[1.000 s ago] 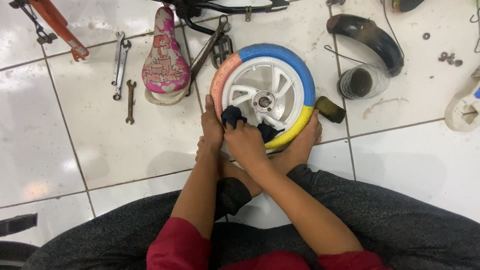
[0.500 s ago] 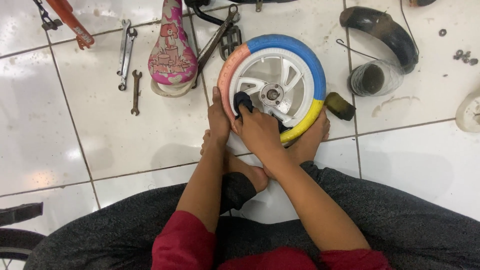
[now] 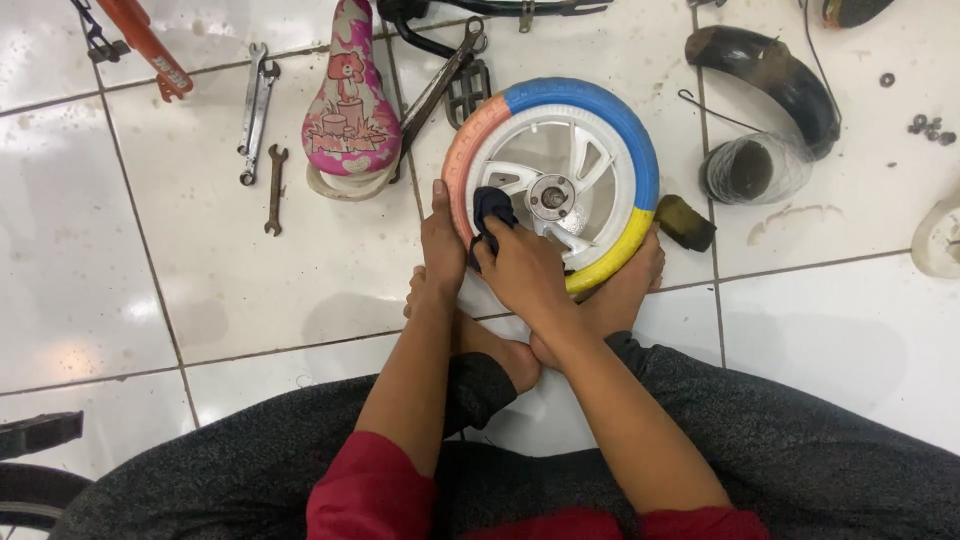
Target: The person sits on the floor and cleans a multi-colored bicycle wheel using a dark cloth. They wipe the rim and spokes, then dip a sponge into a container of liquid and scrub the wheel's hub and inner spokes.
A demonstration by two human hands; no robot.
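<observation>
A small bicycle wheel (image 3: 600, 110) with a white spoked rim and a pink, blue and yellow tyre lies on the white tiled floor, propped between my bare feet. My left hand (image 3: 442, 240) grips the pink side of the tyre at its left edge. My right hand (image 3: 520, 268) presses a dark cloth (image 3: 490, 208) against the white spokes just left of the metal hub (image 3: 552, 196).
A pink child's bicycle saddle (image 3: 350, 100) lies left of the wheel, with a pedal crank (image 3: 455, 80) beside it. Three wrenches (image 3: 256, 100) lie further left. A black mudguard (image 3: 775, 75), a plastic jar (image 3: 755, 168), a dark sponge (image 3: 685, 222) and small nuts (image 3: 925, 125) lie right.
My right hand with the cloth has slid left and up along the spokes, away from the lower rim toward the hub. The left hand has kept its hold on the tyre.
</observation>
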